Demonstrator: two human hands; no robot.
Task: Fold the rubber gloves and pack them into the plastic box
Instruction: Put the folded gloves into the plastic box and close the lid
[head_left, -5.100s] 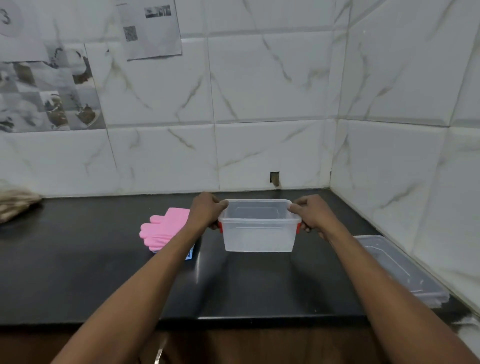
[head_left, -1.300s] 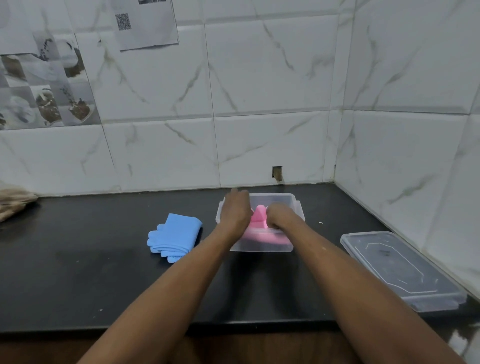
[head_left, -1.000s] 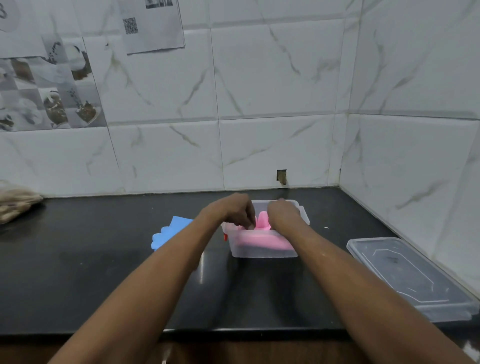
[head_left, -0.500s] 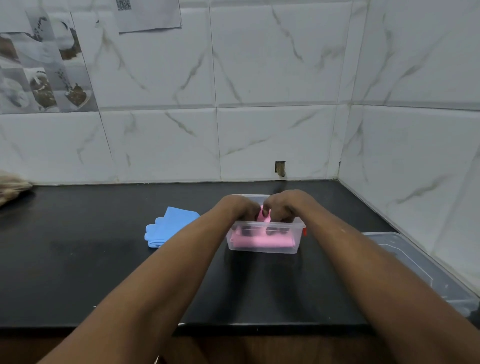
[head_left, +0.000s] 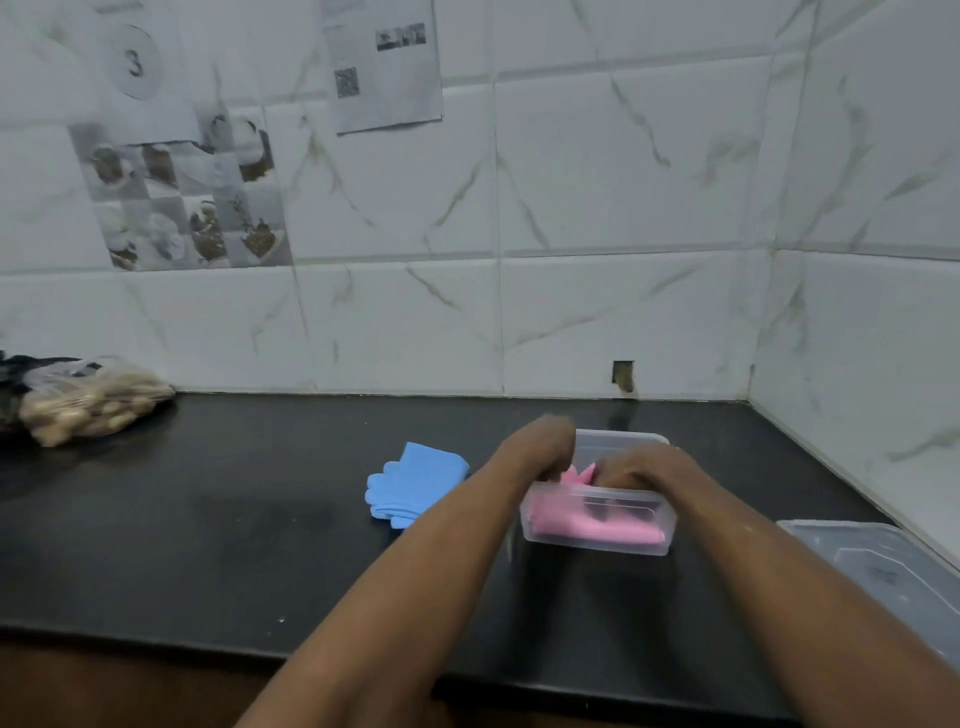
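A small clear plastic box (head_left: 597, 545) stands on the black counter right of centre. Folded pink rubber gloves (head_left: 582, 525) lie inside it, and a pink tip sticks up between my hands. My left hand (head_left: 540, 449) reaches over the box's left end with its fingers curled down onto the pink gloves. My right hand (head_left: 644, 467) is over the box's middle, fingers bent down into it on the gloves; the fingertips are hidden. Folded blue rubber gloves (head_left: 415, 480) lie on the counter just left of the box.
The clear lid (head_left: 883, 566) lies at the right edge by the side wall. A plastic bag of brownish items (head_left: 88, 402) sits at the far left by the tiled back wall. The black counter (head_left: 208, 519) ends in a front edge near me.
The pink gloves went from the counter into the box, uncovering the blue gloves. Over the last second both hands stay in the box pushing the pink gloves down; my view shifted.
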